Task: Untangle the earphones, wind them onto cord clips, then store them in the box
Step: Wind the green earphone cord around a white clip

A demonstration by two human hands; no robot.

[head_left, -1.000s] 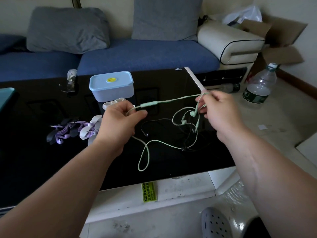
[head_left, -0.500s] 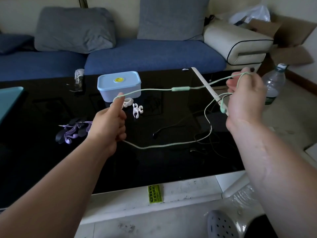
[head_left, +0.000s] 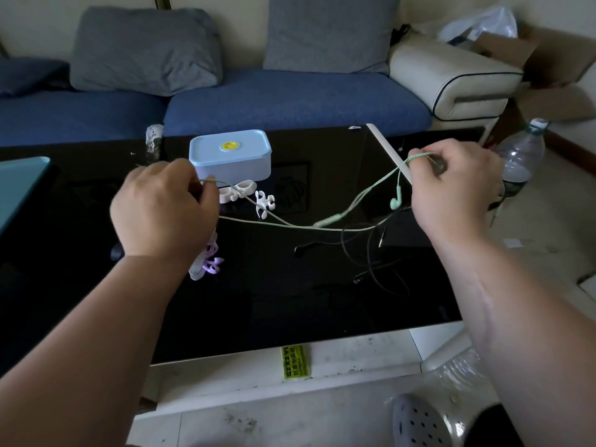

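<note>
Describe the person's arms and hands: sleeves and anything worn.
Both are bare. The left hand and right hand wear no glove, and no ring, watch or bracelet shows. The left forearm and right forearm are uncovered up to the picture's edge, so no sleeve is in view.

Blue sofa, water bottle (on floor)

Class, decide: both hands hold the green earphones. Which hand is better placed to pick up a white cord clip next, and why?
Left, probably. The left hand is beside the white cord clips by the box; the right hand holds the green earphones far off, across the table.
</note>
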